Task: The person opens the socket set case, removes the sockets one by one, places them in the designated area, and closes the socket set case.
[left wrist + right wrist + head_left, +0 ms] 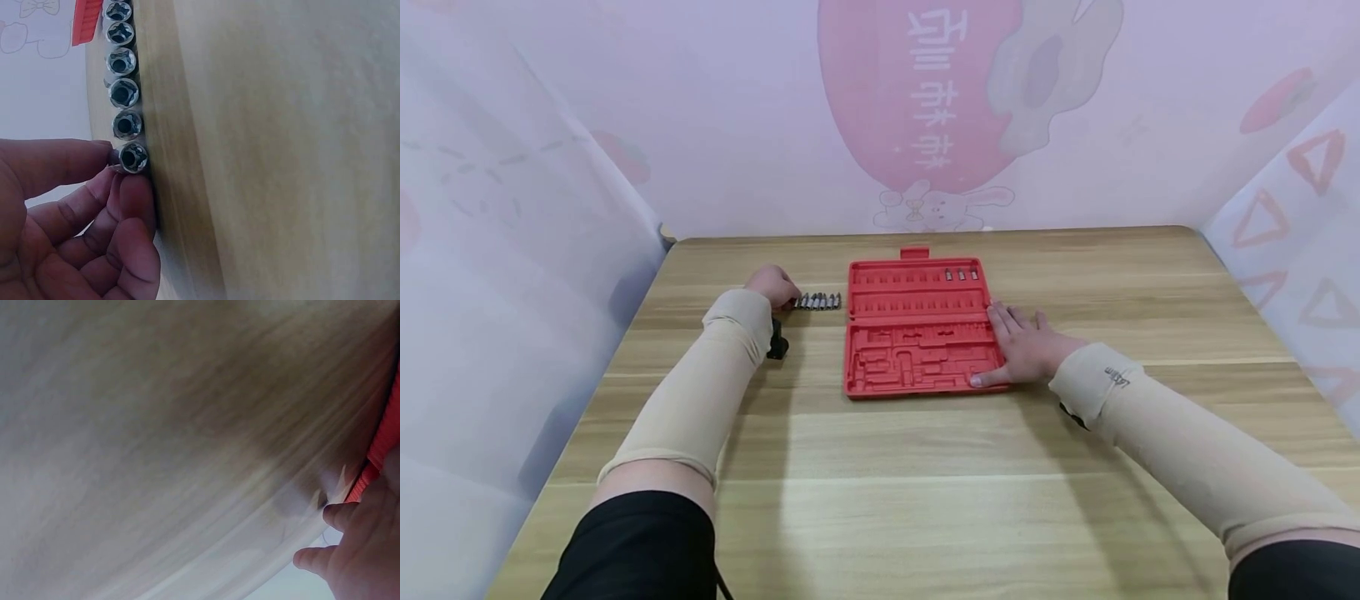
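Note:
A row of small metal sockets [820,302] lies on the table left of an open red tool case [917,310]. My left hand [772,286] is at the row's left end. In the left wrist view its thumb and fingers pinch the end socket [133,157], whose hollow mouth faces the camera. The other sockets [124,94] line up beyond it. My right hand [1030,346] rests on the case's right edge, fingers spread and thumb over the lower corner. The right wrist view shows part of that hand [369,550] beside the red case wall [387,425].
Three small metal pieces [961,274] stand in the upper right slots of the case; its lower half has moulded recesses. A red latch [914,252] sticks out at the back. Printed cloth [760,150] hangs behind the wooden table [880,483] and at both sides.

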